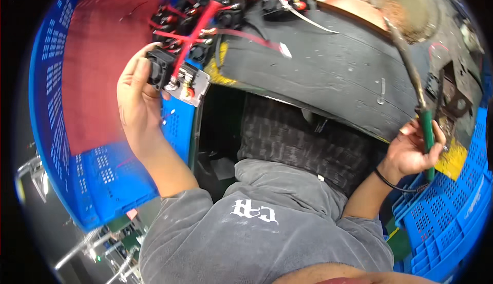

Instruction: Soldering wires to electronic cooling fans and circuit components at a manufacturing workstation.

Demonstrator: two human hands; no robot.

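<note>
My left hand (pixel 136 96) is closed around a small black fan unit (pixel 160 69), raised over the edge of the blue basket at the left. A pale metal plate with small parts and a red wire (pixel 192 86) sits against the fan's side. At the right, my right hand (pixel 408 150) grips the green handle of a soldering iron (pixel 427 125). The iron's long metal shaft points up and away toward a pale, worn surface at the far right. Several similar fan units with red wires (pixel 221 12) lie heaped at the back of the bench.
A dark bench (pixel 318 58) with yellow-marked edges spans the middle. On the left stands a blue perforated basket (pixel 97 202) with a red sheet (pixel 110 68) in it. Stacked blue crates (pixel 447 212) stand at lower right. Dark metal pieces (pixel 454 99) lie beside the iron.
</note>
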